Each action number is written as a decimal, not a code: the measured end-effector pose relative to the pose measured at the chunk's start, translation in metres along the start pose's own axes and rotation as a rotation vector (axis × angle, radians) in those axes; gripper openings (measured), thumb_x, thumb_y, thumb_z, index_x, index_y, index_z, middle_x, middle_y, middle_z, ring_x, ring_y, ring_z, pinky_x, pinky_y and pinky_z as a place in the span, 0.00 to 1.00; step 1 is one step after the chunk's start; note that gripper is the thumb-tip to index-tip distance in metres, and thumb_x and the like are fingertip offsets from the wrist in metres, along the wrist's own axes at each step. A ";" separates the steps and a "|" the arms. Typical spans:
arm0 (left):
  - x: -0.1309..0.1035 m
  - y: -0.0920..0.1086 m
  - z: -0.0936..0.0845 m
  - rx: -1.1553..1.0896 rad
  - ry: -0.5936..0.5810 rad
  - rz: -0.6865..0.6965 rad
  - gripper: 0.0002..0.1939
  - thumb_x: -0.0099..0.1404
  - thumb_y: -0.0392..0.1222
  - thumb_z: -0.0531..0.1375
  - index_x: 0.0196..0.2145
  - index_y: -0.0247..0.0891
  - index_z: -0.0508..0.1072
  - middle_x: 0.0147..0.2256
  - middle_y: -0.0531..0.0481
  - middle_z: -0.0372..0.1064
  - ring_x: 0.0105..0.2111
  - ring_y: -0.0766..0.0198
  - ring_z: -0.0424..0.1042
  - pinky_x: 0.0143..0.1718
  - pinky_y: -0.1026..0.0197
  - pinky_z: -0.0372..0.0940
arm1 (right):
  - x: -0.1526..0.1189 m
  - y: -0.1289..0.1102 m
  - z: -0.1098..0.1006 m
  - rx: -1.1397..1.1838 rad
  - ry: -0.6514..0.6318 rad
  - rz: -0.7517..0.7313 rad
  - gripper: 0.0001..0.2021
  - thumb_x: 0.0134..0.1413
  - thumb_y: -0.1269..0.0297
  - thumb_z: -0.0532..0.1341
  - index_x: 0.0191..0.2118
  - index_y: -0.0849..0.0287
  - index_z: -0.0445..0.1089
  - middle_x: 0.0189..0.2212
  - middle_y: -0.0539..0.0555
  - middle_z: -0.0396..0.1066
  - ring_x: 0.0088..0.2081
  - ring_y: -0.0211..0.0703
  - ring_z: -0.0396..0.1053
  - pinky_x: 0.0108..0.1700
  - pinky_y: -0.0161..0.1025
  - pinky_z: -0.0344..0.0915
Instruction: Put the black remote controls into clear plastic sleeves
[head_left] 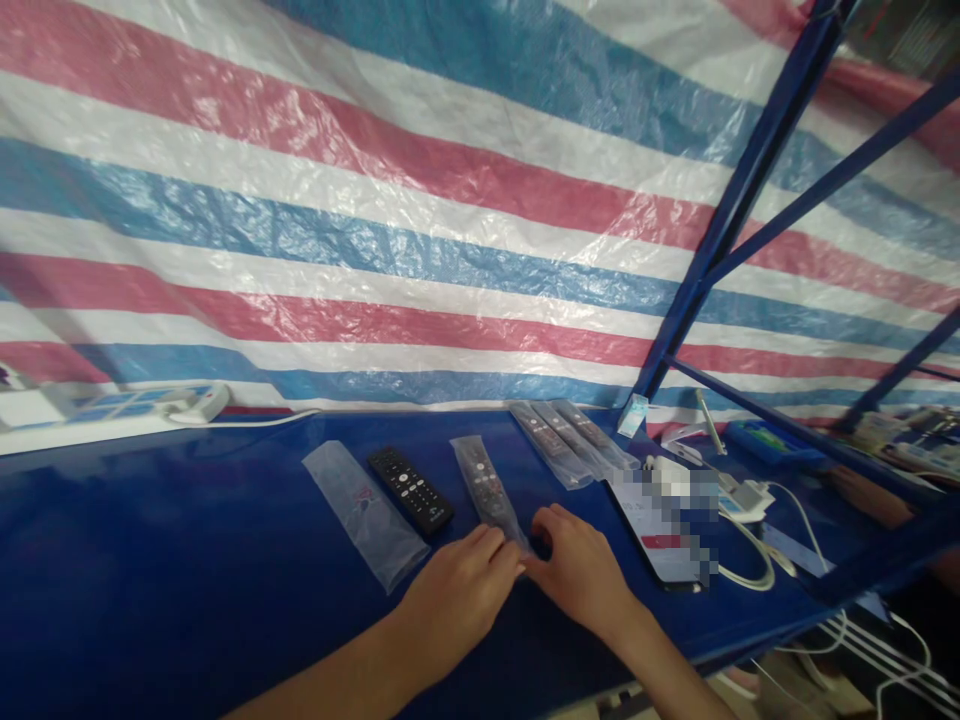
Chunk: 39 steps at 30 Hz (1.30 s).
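A remote control in a clear plastic sleeve (487,485) lies on the blue table, pointing away from me. My left hand (465,585) is closed at the sleeve's near end, fingertips pinching the plastic. Against it, my right hand (581,570) has its thumb and curled fingers pinched at the same end. The fingertips partly hide that edge. To the left lies a bare black remote control (410,490) with white buttons. Beside it, an empty-looking plastic sleeve (367,515) lies flat.
Several sleeved remotes (555,440) lie side by side at the back. A phone or tablet (652,530) with a lit screen is right of my hand. White cables (757,570), a power strip (187,403) and a blue frame post (720,240) stand around. Another person's hand (870,495) shows far right.
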<state>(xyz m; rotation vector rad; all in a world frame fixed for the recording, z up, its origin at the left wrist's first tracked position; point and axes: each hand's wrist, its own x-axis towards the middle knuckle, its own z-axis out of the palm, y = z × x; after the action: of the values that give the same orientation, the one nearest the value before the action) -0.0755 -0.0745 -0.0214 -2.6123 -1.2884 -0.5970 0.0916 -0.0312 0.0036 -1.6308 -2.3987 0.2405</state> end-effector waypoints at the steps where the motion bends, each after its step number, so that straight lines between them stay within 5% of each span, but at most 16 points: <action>1: -0.004 -0.004 -0.006 0.039 0.033 -0.013 0.10 0.70 0.34 0.49 0.37 0.38 0.70 0.33 0.51 0.70 0.36 0.62 0.70 0.38 0.60 0.68 | -0.005 0.004 -0.006 0.053 -0.017 -0.010 0.06 0.52 0.61 0.62 0.35 0.56 0.70 0.33 0.51 0.72 0.34 0.42 0.71 0.33 0.35 0.59; 7: -0.040 -0.036 -0.034 0.229 0.236 -0.120 0.18 0.73 0.41 0.43 0.38 0.37 0.72 0.32 0.48 0.71 0.31 0.61 0.71 0.30 0.60 0.66 | -0.005 -0.006 -0.020 0.086 0.081 0.005 0.14 0.58 0.52 0.57 0.41 0.58 0.71 0.35 0.54 0.74 0.37 0.45 0.72 0.38 0.38 0.62; 12: -0.059 -0.048 -0.031 0.251 0.290 -0.126 0.19 0.73 0.40 0.43 0.33 0.39 0.72 0.27 0.51 0.71 0.27 0.63 0.71 0.27 0.61 0.64 | 0.026 -0.043 0.001 -0.204 0.054 0.044 0.23 0.55 0.46 0.59 0.38 0.65 0.74 0.35 0.64 0.75 0.42 0.55 0.73 0.42 0.44 0.64; 17: -0.068 -0.055 -0.028 0.251 0.290 -0.173 0.17 0.73 0.41 0.44 0.34 0.39 0.71 0.28 0.51 0.71 0.27 0.63 0.72 0.28 0.61 0.64 | 0.050 -0.042 0.010 -0.266 0.053 0.060 0.18 0.54 0.52 0.61 0.34 0.63 0.77 0.33 0.64 0.77 0.39 0.55 0.75 0.38 0.42 0.66; 28: -0.072 -0.049 -0.024 0.229 0.036 -0.344 0.08 0.63 0.46 0.57 0.32 0.40 0.69 0.29 0.50 0.71 0.29 0.57 0.73 0.29 0.58 0.67 | 0.105 -0.003 0.003 -0.375 0.165 0.179 0.20 0.60 0.53 0.57 0.43 0.68 0.74 0.41 0.70 0.74 0.47 0.57 0.71 0.43 0.45 0.65; 32: -0.069 -0.046 -0.029 0.176 -0.107 -0.427 0.06 0.65 0.41 0.54 0.33 0.39 0.70 0.31 0.49 0.71 0.32 0.56 0.73 0.31 0.56 0.68 | 0.086 -0.024 0.009 -0.331 0.199 -0.005 0.21 0.61 0.50 0.55 0.45 0.65 0.71 0.44 0.66 0.72 0.47 0.56 0.69 0.46 0.46 0.63; 35: -0.067 -0.046 -0.032 0.151 -0.170 -0.459 0.08 0.67 0.37 0.51 0.33 0.39 0.69 0.31 0.48 0.71 0.33 0.56 0.74 0.32 0.55 0.69 | 0.068 -0.052 0.013 -0.154 0.059 -0.179 0.23 0.58 0.44 0.55 0.40 0.60 0.73 0.40 0.59 0.73 0.42 0.49 0.72 0.42 0.42 0.64; 39: -0.067 -0.049 -0.033 0.172 -0.219 -0.475 0.12 0.68 0.34 0.48 0.33 0.38 0.69 0.31 0.48 0.71 0.33 0.57 0.74 0.33 0.56 0.69 | 0.058 -0.084 0.018 -0.152 -0.003 -0.264 0.26 0.54 0.41 0.58 0.40 0.63 0.74 0.39 0.61 0.74 0.45 0.54 0.70 0.46 0.45 0.63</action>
<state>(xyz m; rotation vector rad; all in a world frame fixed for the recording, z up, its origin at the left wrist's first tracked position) -0.1599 -0.1030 -0.0214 -2.2850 -1.9568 -0.2447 -0.0093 -0.0079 0.0143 -1.3479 -2.6567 0.0141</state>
